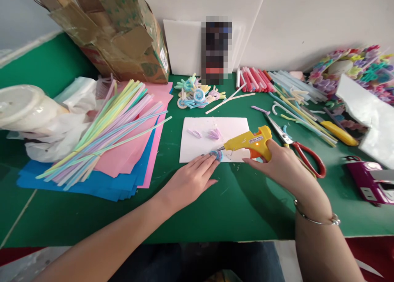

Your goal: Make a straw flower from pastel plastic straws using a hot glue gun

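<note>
1. The right hand (278, 166) is gripping a yellow plastic glue gun (246, 139) above the white rectangular sheet (188, 148).
2. The left hand (191, 180) is resting extended fingertips on a small blue-and-lilac fuzzy coil (219, 155) at the sheet's front edge; whether they are pinching, one cannot tell.
3. Lilac fuzzy loops (214, 134) are lying on the sheet, seemingly not yet attached.
4. Behind the sheet, pastel fuzzy shapes (199, 96) are appearing already assembled.

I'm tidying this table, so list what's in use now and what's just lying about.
In use:
yellow glue gun, in the right hand
blue-and-purple coil, touched by the left hand
white sheet
probably the lavender pieces

Apparently just lying about:
cardboard box
yellow-handled cutter
red-handled tool
</note>
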Demonstrator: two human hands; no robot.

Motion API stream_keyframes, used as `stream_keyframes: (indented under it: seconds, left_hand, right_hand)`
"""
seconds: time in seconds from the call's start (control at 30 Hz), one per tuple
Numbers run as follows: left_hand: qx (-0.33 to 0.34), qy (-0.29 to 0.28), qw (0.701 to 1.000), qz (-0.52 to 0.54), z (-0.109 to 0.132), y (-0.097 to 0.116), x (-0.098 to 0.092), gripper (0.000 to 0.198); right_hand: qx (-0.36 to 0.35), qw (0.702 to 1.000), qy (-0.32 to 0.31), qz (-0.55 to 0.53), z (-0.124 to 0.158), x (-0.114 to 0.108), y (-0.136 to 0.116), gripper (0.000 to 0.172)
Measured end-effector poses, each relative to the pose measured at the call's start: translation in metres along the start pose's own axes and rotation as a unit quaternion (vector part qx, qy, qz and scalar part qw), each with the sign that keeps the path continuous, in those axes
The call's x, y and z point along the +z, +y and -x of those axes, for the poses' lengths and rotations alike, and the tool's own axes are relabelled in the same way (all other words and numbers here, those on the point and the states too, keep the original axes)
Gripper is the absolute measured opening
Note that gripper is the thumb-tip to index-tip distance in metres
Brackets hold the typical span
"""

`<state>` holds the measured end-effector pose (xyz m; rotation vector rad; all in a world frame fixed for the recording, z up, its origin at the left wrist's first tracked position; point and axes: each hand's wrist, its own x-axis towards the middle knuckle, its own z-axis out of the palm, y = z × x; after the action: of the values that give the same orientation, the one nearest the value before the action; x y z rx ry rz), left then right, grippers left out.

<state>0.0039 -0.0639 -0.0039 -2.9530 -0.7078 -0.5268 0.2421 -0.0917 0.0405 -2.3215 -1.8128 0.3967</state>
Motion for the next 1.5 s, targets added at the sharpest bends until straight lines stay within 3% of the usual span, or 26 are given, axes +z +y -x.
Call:
stream_keyframes:
  seconds: [0.17, 0.33, 0.47, 1.03, 1.23, 1.5]
  left_hand:
    - [-0.004, -0.006, 1.0, 0.002, 0.0, 0.0, -0.001, 0.037]
    - [0.0, -0.003, 1.0, -0.001, 0.0, 0.0, 0.0, 0.037]
    - [0.001, -0.004, 1.0, 0.003, 0.001, 0.0, 0.001, 0.037]
    - [-0.004, -0.001, 1.0, 0.018, 0.001, 0.0, 0.0, 0.037]
    - [-0.007, -0.005, 1.0, 0.018, 0.001, 0.001, 0.0, 0.037]
    - [-0.01, -0.003, 1.0, 0.028, 0.0, 0.0, -0.001, 0.037]
  right_hand:
    - [0.022, 1.0, 0.002, -0.02, 0.0, -0.003, 0.0, 0.052]
    - [0.027, 0.999, 0.023, -0.013, -0.001, -0.003, -0.004, 0.035]
    - [-0.015, 0.999, 0.033, -0.01, -0.002, -0.003, 0.002, 0.028]
    - [-0.011, 0.998, -0.058, -0.023, 0.001, -0.005, 0.024, 0.028]
    - [-0.082, 0.996, -0.027, -0.013, 0.0, -0.003, 0.019, 0.03]
    - [-0.097, 0.994, -0.028, -0.03, 0.001, -0.004, 0.009, 0.036]
